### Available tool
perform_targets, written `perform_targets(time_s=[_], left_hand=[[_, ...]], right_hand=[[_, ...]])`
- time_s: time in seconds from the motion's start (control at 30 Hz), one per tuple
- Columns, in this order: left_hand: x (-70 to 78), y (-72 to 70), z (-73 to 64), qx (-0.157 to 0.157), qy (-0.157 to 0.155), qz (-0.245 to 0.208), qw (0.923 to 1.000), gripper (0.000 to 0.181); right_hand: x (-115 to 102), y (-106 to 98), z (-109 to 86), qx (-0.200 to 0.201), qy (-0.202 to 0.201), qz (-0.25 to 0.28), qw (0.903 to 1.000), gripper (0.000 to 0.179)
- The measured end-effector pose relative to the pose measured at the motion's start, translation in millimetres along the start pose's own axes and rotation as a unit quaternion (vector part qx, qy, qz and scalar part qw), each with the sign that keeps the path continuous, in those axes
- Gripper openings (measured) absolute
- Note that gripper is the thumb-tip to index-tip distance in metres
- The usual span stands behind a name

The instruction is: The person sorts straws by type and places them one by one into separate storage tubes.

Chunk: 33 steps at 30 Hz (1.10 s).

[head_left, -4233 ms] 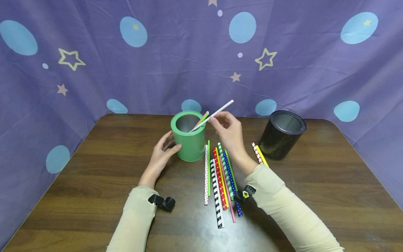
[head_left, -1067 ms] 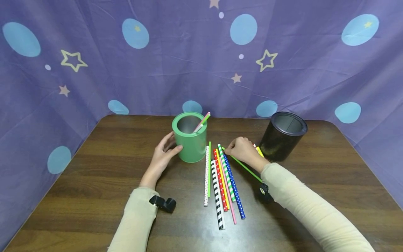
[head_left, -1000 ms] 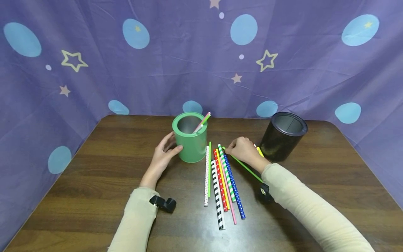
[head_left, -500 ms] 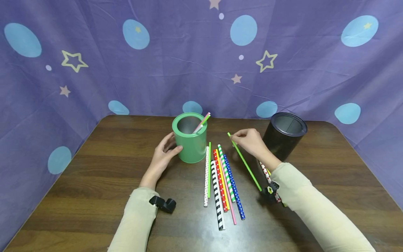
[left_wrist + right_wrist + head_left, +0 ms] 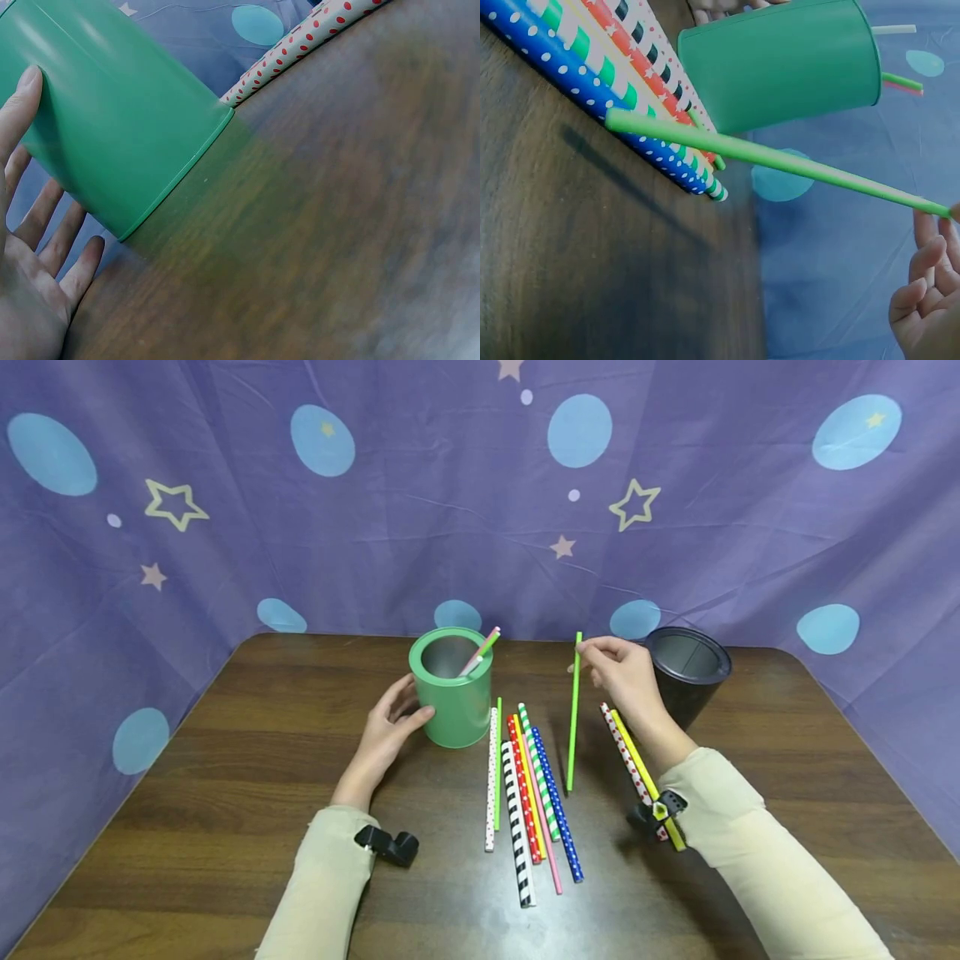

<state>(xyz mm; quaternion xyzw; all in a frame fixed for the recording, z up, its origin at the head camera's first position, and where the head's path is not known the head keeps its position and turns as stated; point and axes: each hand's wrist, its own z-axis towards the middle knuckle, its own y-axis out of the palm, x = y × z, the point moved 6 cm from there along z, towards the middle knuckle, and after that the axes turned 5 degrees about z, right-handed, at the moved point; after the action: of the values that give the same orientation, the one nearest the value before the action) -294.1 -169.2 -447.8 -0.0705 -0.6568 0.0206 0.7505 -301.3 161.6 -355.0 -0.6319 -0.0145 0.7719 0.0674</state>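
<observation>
My left hand holds the near left side of a green can, thumb in front and fingers behind it. In the left wrist view the thumb lies on the green wall. Several thin straws, pink, green and white, lean out of the can's mouth. With thumb and fingertips, my right hand pinches a light green straw near its top end. That straw hangs almost upright, right of the row of straws; in the right wrist view its lower end overlaps the blue dotted straw.
Several straws lie side by side in front of the can, among them a black-striped straw and a pink one. A red-dotted straw and a yellow straw lie under my right wrist. A black can stands behind that hand.
The white straw went into the green can and was let go. My right hand then took the light green straw from the row, lifting it up and right until near upright. Left hand stays.
</observation>
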Motion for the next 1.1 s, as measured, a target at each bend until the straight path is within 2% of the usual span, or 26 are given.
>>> perform_targets(time_s=[0.17, 0.3, 0.5, 0.6, 0.77, 0.87, 1.1], left_hand=[[-1.5, -0.1, 0.4, 0.000, -0.002, 0.000, 1.0000, 0.065], [-2.4, -0.2, 0.5, -0.001, -0.002, -0.001, 1.0000, 0.065], [-2.0, -0.4, 0.9, -0.001, 0.001, 0.001, 1.0000, 0.064], [-2.2, -0.3, 1.2, -0.003, 0.000, 0.002, 1.0000, 0.064], [-1.3, -0.1, 1.3, -0.005, 0.004, 0.001, 1.0000, 0.065], [-0.5, 0.0, 1.1, -0.005, 0.006, 0.000, 1.0000, 0.065], [-1.0, 0.0, 0.7, -0.006, 0.006, 0.003, 1.0000, 0.064]], right_hand=[[-15, -2, -2.5, 0.021, -0.042, 0.090, 0.9949, 0.015], [-28, -3, -4.6, 0.037, -0.068, 0.156, 0.9847, 0.013], [-45, -1, -8.9, 0.042, -0.092, 0.225, 0.9690, 0.013], [-55, -2, -11.8, 0.059, -0.116, 0.259, 0.9570, 0.014], [-72, -3, -15.2, 0.085, -0.161, 0.325, 0.9278, 0.012], [-80, -2, -16.1, 0.094, -0.185, 0.346, 0.9149, 0.011], [-95, 4, -14.3, 0.115, -0.219, 0.375, 0.8933, 0.010]])
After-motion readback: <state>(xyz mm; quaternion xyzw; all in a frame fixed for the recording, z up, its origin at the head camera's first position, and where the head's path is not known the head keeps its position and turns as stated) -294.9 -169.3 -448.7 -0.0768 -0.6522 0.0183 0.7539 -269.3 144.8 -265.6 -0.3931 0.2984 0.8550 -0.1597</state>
